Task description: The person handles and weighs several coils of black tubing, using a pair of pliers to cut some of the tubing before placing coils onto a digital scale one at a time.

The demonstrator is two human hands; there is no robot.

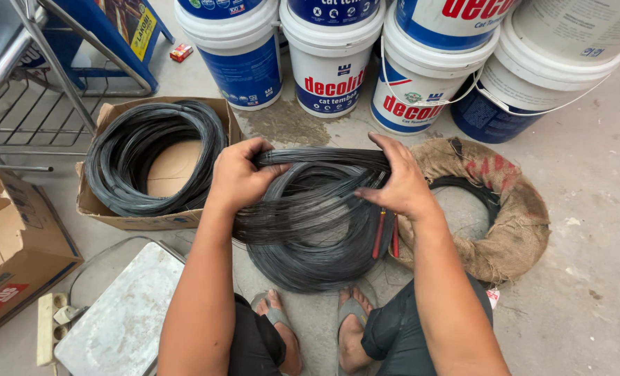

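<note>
My left hand (237, 177) and right hand (400, 184) each grasp the wire coil (313, 223), its strands running left-right above my feet. Paint buckets (331, 63) crowd behind the coil; a boxed coil (150, 157) sits left, a burlap-wrapped ring (505, 209) right.

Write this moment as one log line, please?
left hand: grips wire bundle | right hand: grips same bundle | below: wire coil on floor | beside: red-handled pliers

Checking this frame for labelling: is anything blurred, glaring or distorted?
Head view: even, soft daylight with faint shadows; wire bundle and both hands, left and right, sharp; no glare on the paint buckets, which lean outward near the top edge, a wide-lens distortion.
</note>
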